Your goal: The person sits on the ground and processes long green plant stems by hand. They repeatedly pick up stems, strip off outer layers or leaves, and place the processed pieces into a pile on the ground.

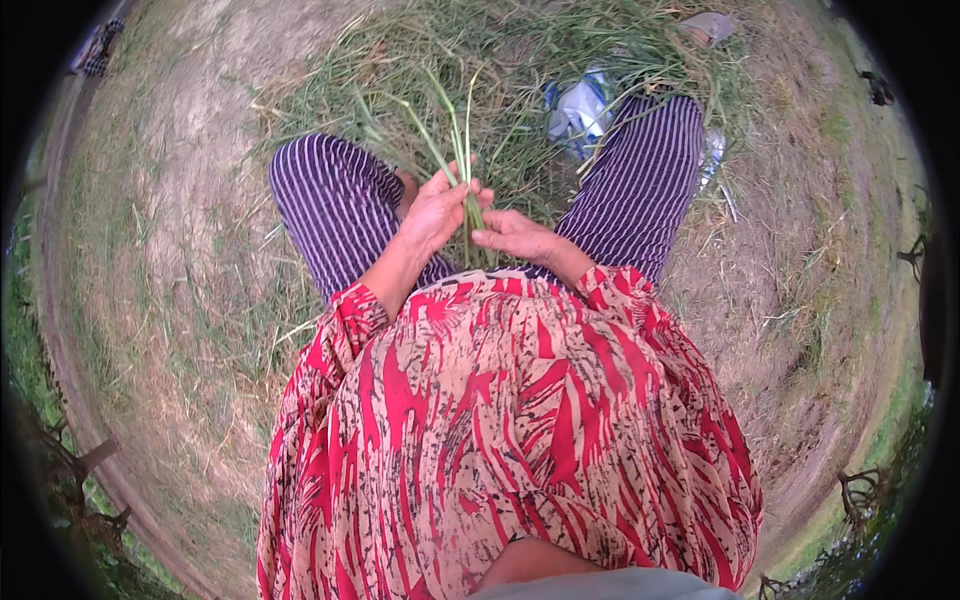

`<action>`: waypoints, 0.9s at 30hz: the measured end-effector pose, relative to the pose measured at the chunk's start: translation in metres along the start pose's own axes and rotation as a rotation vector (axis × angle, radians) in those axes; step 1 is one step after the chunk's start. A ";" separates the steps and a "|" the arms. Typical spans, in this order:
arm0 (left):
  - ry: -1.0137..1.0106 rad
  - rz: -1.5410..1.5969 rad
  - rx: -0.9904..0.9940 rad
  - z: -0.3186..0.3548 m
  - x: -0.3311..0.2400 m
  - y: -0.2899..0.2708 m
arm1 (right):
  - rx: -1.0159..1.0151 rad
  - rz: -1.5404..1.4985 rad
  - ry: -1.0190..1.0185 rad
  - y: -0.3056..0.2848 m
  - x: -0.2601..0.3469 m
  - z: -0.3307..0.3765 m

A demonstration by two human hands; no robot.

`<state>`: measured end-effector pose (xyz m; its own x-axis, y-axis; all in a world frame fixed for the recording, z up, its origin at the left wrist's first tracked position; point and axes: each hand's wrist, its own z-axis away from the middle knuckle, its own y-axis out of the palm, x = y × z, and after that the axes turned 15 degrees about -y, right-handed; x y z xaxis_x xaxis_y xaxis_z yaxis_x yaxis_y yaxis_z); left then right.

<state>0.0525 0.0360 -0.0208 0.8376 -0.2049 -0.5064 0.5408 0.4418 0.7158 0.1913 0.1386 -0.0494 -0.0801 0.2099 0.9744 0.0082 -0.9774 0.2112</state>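
Note:
A small bunch of green stalks (pixel 457 150) stands up between my hands, its thin tips fanning out away from me. My left hand (pixel 436 212) is closed around the middle of the stalks. Lower down, my right hand (pixel 514 234) pinches the same stalks near their bottom ends with thumb and fingers. Both hands are close together above my lap, between my bent knees in striped trousers. Beyond them lies a wide heap of cut green grass (pixel 420 60), with loose stems reaching to just past my hands.
A white and blue plastic bag (pixel 582 108) lies on the grass beside my right knee. At the heap's far right edge is a pale greyish thing (pixel 712 26), partly hidden. Bare dry ground (pixel 190 120) with scattered straw spreads on both sides. Trees and greenery line the rim.

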 end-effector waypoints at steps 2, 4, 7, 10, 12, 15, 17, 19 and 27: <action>-0.043 0.005 -0.016 0.005 0.001 0.009 | 0.006 -0.096 -0.095 0.005 0.009 0.000; -0.031 -0.023 0.028 0.002 0.003 0.010 | 0.036 -0.297 -0.047 0.003 0.007 0.001; -0.013 -0.002 0.015 -0.002 0.002 0.009 | -0.170 -0.262 0.074 0.009 0.009 -0.002; 0.015 0.021 -0.068 -0.012 0.010 -0.007 | -0.252 -0.209 0.101 0.005 0.016 0.003; 0.009 0.019 -0.161 -0.010 0.009 -0.003 | -0.234 0.011 0.083 0.004 0.015 0.002; -0.046 -0.041 -0.290 -0.008 0.013 -0.008 | -0.109 0.306 0.137 0.005 0.013 0.001; -0.113 -0.041 -0.313 -0.007 0.012 -0.011 | -0.122 0.308 0.154 0.010 0.033 0.004; -0.127 -0.044 -0.321 -0.011 0.014 -0.018 | -0.120 0.289 0.162 0.007 0.031 0.005; -0.061 0.213 -0.358 -0.014 0.007 -0.039 | 0.010 0.753 -0.021 0.003 0.005 -0.001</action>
<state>0.0360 0.0291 -0.0592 0.9366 -0.1225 -0.3283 0.3032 0.7531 0.5839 0.1894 0.1370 -0.0437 -0.0297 -0.5146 0.8569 0.0626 -0.8566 -0.5122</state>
